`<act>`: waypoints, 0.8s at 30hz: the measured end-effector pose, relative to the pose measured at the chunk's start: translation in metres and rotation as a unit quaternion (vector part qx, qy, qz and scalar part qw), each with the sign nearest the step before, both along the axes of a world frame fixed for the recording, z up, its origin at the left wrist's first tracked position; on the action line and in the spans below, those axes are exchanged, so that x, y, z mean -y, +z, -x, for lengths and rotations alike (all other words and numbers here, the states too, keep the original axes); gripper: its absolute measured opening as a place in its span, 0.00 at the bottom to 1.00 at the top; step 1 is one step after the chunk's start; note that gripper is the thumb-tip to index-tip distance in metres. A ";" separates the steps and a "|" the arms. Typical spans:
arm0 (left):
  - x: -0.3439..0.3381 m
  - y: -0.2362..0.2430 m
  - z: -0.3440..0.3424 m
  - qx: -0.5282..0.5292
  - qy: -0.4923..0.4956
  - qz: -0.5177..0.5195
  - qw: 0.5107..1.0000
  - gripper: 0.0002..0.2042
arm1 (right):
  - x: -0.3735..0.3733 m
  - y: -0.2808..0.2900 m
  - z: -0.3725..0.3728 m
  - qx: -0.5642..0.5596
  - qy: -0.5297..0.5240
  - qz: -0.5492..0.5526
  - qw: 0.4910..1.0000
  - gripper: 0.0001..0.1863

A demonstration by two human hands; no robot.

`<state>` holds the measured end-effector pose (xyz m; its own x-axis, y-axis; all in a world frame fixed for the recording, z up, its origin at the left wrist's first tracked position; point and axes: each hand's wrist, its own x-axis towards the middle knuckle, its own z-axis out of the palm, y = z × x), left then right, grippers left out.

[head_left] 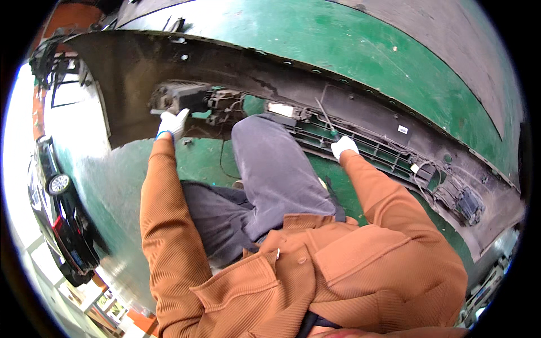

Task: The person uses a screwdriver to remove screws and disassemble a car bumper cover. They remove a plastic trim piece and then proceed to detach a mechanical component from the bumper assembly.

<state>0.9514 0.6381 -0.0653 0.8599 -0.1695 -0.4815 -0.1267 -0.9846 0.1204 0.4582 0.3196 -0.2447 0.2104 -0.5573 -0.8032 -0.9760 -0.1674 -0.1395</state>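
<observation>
A large dark car bumper (372, 107) lies with its inner side up across the floor in front of me. My left hand (173, 123), in a white glove, is at the lower edge of a blurred grey-black box-shaped part (186, 97) at the bumper's left. Its thumb points up against the part and the other fingers are mostly hidden; they seem closed on it. My right hand (345, 147), also gloved, is wrapped round the handle of a screwdriver (324, 114) above the slatted grille (372, 158). The screwdriver's shaft points up and away to the left, clear of my fingers.
Dark brackets (226, 104) and a hanging cable sit right of the box-shaped part. Wiring (429, 172) and a dark module (468, 205) are at the bumper's right end. A black car (59, 219) stands at left on the green floor (282, 28). My bent knee (265, 141) reaches the bumper.
</observation>
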 end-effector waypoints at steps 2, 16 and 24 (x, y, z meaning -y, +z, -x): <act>0.003 0.013 0.000 0.005 0.011 -0.003 1.000 0.57 | -0.001 -0.010 -0.001 0.020 0.006 0.008 1.000 0.22; -0.004 0.020 -0.012 -0.037 -0.018 -0.005 0.999 0.41 | 0.002 -0.018 -0.003 0.005 -0.038 -0.027 0.999 0.21; 0.003 0.022 0.003 0.009 -0.087 0.064 0.994 0.42 | 0.001 -0.028 0.012 0.018 -0.057 -0.005 0.998 0.24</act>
<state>0.9483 0.6347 -0.0429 0.8207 -0.3758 -0.4304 -0.2973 -0.9241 0.2400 0.4458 0.3188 -0.2722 0.1750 -0.5709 -0.8022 -0.9830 -0.0547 -0.1755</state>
